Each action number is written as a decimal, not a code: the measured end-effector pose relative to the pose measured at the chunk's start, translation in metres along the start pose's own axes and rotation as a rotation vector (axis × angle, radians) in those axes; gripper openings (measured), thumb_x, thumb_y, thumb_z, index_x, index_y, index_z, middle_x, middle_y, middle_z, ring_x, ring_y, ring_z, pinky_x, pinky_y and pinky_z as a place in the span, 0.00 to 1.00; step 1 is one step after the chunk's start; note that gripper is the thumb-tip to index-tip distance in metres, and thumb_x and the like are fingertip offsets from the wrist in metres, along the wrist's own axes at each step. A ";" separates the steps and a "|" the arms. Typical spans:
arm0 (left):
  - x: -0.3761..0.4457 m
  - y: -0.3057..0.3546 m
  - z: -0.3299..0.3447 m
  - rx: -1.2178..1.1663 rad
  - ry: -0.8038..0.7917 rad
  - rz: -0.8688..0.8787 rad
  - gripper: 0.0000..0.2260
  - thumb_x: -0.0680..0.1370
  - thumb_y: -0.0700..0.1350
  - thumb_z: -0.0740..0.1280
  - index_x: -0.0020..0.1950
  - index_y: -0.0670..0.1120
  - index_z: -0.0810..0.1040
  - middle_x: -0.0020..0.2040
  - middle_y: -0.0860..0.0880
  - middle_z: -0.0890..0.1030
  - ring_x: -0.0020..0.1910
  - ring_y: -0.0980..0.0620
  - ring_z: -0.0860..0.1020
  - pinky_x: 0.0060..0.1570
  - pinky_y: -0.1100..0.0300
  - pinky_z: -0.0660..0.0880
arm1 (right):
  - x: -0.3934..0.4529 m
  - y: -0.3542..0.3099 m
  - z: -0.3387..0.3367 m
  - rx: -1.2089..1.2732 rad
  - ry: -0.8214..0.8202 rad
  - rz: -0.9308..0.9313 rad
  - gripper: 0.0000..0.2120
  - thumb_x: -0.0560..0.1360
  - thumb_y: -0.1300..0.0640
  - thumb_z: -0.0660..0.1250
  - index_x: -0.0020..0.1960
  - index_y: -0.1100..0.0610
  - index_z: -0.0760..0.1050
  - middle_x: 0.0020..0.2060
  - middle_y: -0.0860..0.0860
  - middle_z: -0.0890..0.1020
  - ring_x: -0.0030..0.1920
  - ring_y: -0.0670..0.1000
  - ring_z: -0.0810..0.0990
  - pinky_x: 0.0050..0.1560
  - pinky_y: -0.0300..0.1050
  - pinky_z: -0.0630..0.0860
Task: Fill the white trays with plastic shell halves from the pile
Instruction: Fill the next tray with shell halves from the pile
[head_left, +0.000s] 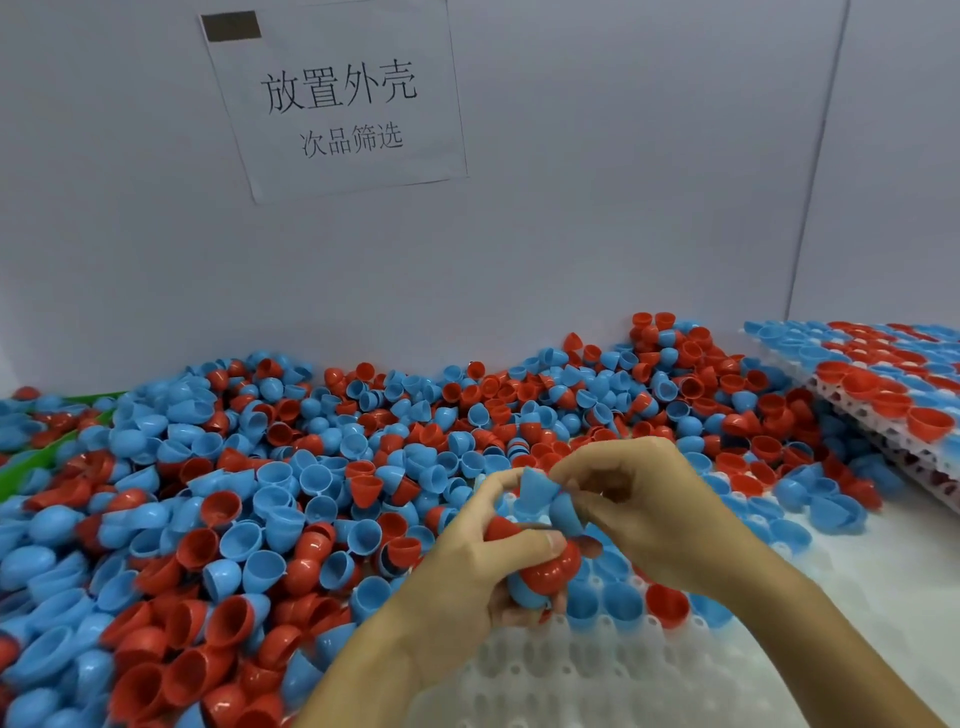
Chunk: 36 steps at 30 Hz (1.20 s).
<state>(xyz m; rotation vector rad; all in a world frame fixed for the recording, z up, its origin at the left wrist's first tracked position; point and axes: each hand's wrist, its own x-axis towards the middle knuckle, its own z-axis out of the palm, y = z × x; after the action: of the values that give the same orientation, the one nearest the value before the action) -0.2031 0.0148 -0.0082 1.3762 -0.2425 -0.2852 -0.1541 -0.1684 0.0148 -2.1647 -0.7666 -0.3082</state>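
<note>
Grey partition walls, one bearing a paper sign (337, 104) with printed characters, back a bench heaped with a pile (218, 467) of glossy red and blue plastic shell halves, too many to count. Right of the pile lies a white dimpled tray (597, 675), a few cups filled, with stacked filled trays (883, 384) beyond. Over the tray, the left hand (467, 571) grips a nested red and blue clump (540, 571) while the right hand (639, 499) pinches a blue half (535, 486).

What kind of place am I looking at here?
Probably a small factory sorting bench: a huge pile of red and blue shell halves, white trays being filled by hand, and a printed Chinese workstation sign on the wall.
</note>
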 end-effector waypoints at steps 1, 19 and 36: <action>0.000 0.001 0.000 -0.025 0.017 0.006 0.16 0.71 0.43 0.72 0.55 0.59 0.79 0.50 0.42 0.85 0.37 0.47 0.80 0.40 0.55 0.77 | -0.001 0.003 -0.002 0.042 0.023 0.024 0.13 0.75 0.69 0.69 0.49 0.52 0.85 0.39 0.46 0.85 0.41 0.48 0.85 0.44 0.44 0.83; 0.008 0.000 -0.001 -0.069 0.249 0.025 0.17 0.65 0.45 0.73 0.53 0.45 0.79 0.49 0.37 0.85 0.35 0.48 0.81 0.35 0.57 0.77 | -0.042 0.021 -0.072 0.001 0.086 0.301 0.14 0.74 0.65 0.73 0.46 0.46 0.85 0.34 0.49 0.83 0.39 0.55 0.81 0.46 0.49 0.82; 0.006 0.004 0.002 -0.150 0.252 0.034 0.14 0.66 0.42 0.73 0.51 0.46 0.79 0.50 0.37 0.85 0.36 0.47 0.82 0.41 0.51 0.76 | -0.063 0.029 -0.091 -0.350 -0.270 0.321 0.13 0.74 0.56 0.68 0.39 0.40 0.85 0.40 0.33 0.84 0.46 0.36 0.81 0.45 0.28 0.74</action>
<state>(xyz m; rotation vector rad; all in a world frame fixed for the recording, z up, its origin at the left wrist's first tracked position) -0.1982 0.0115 -0.0043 1.2441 -0.0344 -0.0973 -0.1828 -0.2784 0.0277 -2.6532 -0.5223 0.0216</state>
